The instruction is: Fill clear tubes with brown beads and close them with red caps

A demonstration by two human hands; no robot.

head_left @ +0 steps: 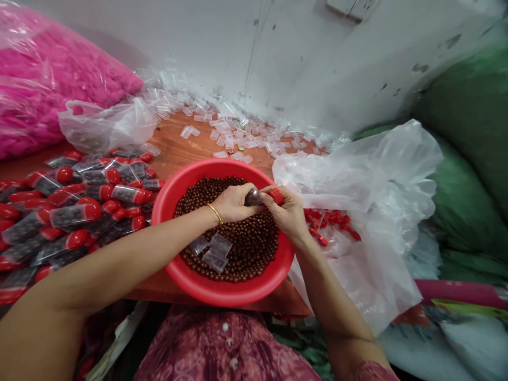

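Over a red basin (pixel 230 297) of small round brown beads (pixel 250 248), both my hands meet. My left hand (pixel 235 203) is closed around a small clear container (pixel 253 197) with dark contents, much of it hidden by my fingers. My right hand (pixel 288 211) pinches a red cap (pixel 275 196) at the container's right end; whether the cap is seated on it I cannot tell. Several empty clear plastic containers (pixel 216 254) lie on the beads below my left hand.
Filled red-capped containers (pixel 75 211) are heaped on the left. Clear pieces (pixel 238 132) are scattered along the wall. Loose red caps (pixel 333 222) lie by a plastic bag (pixel 357 174) on the right. A bag of pink pieces (pixel 59 79) stands back left; green sacks (pixel 468 148) stand far right.
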